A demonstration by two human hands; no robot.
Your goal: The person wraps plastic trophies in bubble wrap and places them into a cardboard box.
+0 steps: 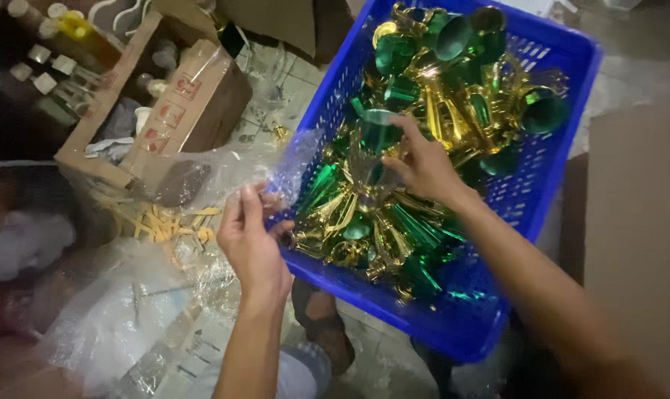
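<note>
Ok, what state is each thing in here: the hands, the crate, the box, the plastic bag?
Right hand: gripping a green toy trumpet above the crate.
Left hand: pinching a clear plastic bag, held open.
Blue crate: heaped with green and gold trumpets.
Cardboard box: flaps open.

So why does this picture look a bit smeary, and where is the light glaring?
Head view: dim overall, dark at the left edge. Glare shows on the gold and green toy trumpets in the blue basket and on the clear plastic bag pinched by the left hand. The right hand, on a green piece, looks soft. The cardboard box and the bottles are blurred.
</note>
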